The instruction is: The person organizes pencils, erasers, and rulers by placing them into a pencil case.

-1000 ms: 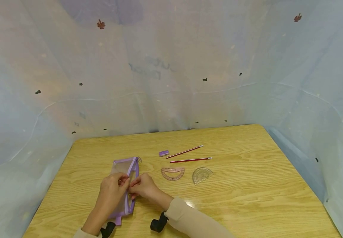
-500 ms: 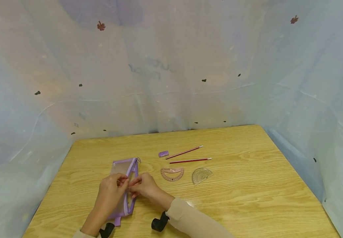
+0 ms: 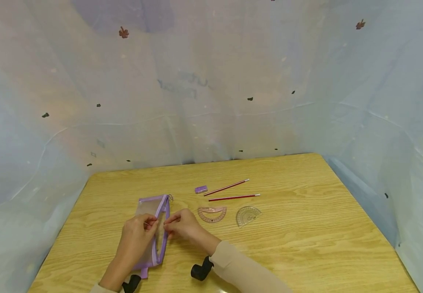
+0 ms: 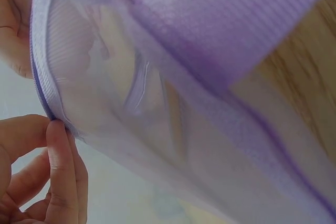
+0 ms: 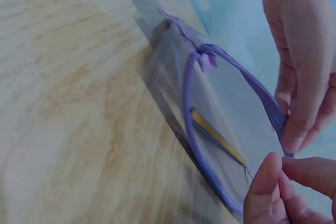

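A see-through pencil case (image 3: 149, 205) with purple trim lies on the left part of the table, its zip opening spread apart. My left hand (image 3: 138, 234) pinches the left edge of that opening between thumb and fingers; in the left wrist view, the fingertips (image 4: 60, 156) meet the zip tape (image 4: 44, 77). My right hand (image 3: 183, 226) pinches the opposite edge, as the right wrist view shows beside the purple rim (image 5: 191, 135). Through the opening, a thin yellow strip with a dark edge (image 5: 218, 136) shows inside; its kind is unclear.
Right of the case lie a pink protractor (image 3: 212, 219) and a clear protractor (image 3: 247, 215). Behind them are two red pencils (image 3: 233, 197) and a small purple eraser (image 3: 201, 189). A curtain (image 3: 211, 81) closes off the wooden table's (image 3: 306, 236) back and sides.
My right hand has shifted slightly right, away from the left hand, and the case's opening has widened. The left hand and the loose items stay where they were.
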### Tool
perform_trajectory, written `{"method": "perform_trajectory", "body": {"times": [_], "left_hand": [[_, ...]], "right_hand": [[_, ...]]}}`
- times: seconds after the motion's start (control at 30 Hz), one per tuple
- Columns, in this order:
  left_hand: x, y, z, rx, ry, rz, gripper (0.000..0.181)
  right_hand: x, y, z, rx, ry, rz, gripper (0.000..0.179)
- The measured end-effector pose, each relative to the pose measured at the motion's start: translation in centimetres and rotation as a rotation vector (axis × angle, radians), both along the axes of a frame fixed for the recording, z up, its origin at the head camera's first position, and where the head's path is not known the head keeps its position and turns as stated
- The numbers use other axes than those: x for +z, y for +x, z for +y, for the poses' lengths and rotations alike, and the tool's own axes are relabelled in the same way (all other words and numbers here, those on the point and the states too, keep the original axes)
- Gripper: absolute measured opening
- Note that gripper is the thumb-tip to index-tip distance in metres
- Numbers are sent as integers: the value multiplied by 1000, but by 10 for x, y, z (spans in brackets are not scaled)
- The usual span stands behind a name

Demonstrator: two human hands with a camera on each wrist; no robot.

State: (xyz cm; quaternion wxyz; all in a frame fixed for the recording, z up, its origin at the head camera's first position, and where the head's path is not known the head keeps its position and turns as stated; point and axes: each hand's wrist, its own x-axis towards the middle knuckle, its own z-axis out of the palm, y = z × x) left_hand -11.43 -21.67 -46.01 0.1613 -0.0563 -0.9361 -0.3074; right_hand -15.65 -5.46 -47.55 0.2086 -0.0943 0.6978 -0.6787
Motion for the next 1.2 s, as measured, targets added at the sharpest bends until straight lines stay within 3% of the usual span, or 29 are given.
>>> {"method": "perform_trajectory", "body": {"times": [0.8,1.2], "left_hand": [[1,2,-1,5,5,-23,5],[0,3,-2,4,23,-21,5]], "right_hand": [[13,-23,46,-48,-17,-15,14],[11,-32,71,-89,45,1,20]]}}
